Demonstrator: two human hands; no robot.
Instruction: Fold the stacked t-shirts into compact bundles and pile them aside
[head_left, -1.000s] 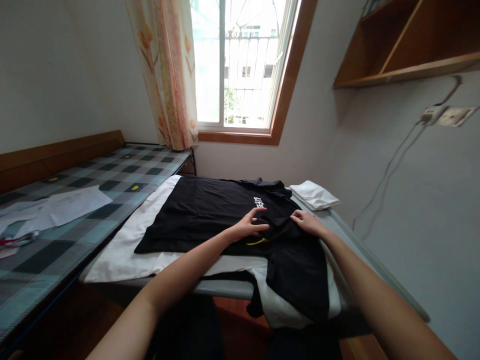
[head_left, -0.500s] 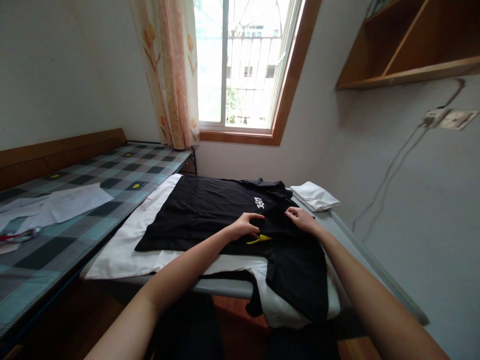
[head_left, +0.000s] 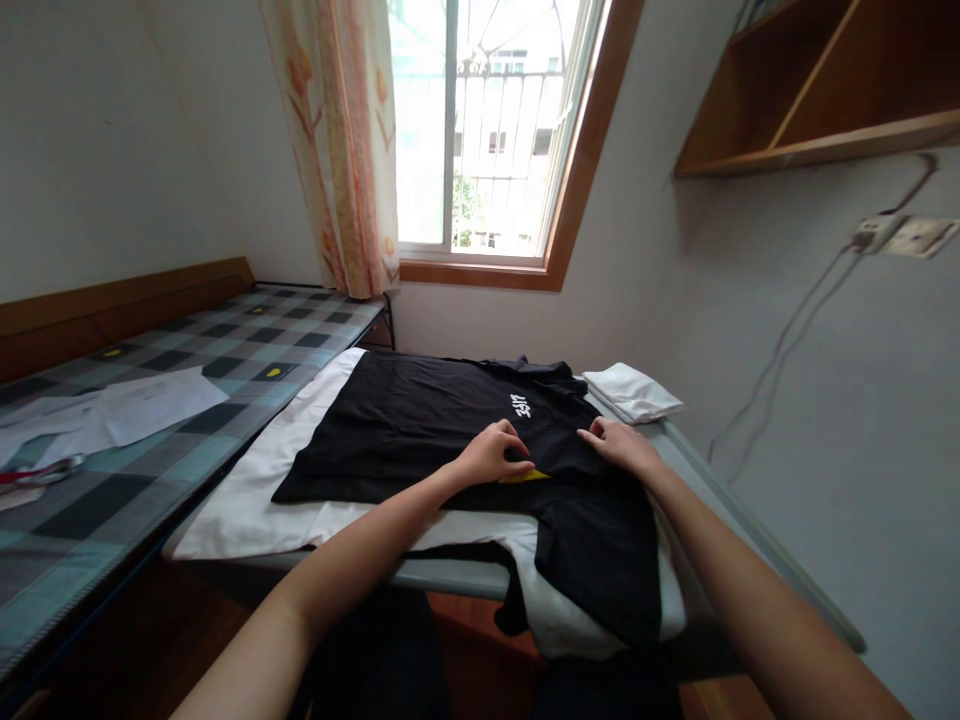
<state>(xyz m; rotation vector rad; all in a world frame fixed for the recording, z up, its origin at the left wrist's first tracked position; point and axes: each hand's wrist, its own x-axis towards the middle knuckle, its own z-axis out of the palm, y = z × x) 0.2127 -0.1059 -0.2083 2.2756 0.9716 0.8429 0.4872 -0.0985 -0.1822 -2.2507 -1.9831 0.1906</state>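
A black T-shirt (head_left: 405, 425) with white lettering on it lies spread over white cloth (head_left: 232, 510) on a grey table. My left hand (head_left: 491, 455) hovers at the middle of the shirt, beside a yellow mark (head_left: 525, 477) that it partly covers. Its thumb and fingers curve with a gap between them, no cloth visible inside. Over the shirt's right part is my right hand (head_left: 619, 445), thumb and index finger slightly apart and close to the fabric. One black sleeve (head_left: 600, 560) hangs over the table's near edge together with white cloth.
A folded white cloth (head_left: 634, 392) rests at the table's far right corner. To the left stands a bed with a checked mattress (head_left: 172, 430) bearing loose papers (head_left: 142, 405). A wooden shelf (head_left: 810, 150) and cabled socket (head_left: 877, 235) are on the right wall.
My right hand has let go of the pinched black fabric, which now lies flatter, and has shifted slightly right. My left fingers have curled closer to the thumb, over the yellow mark.
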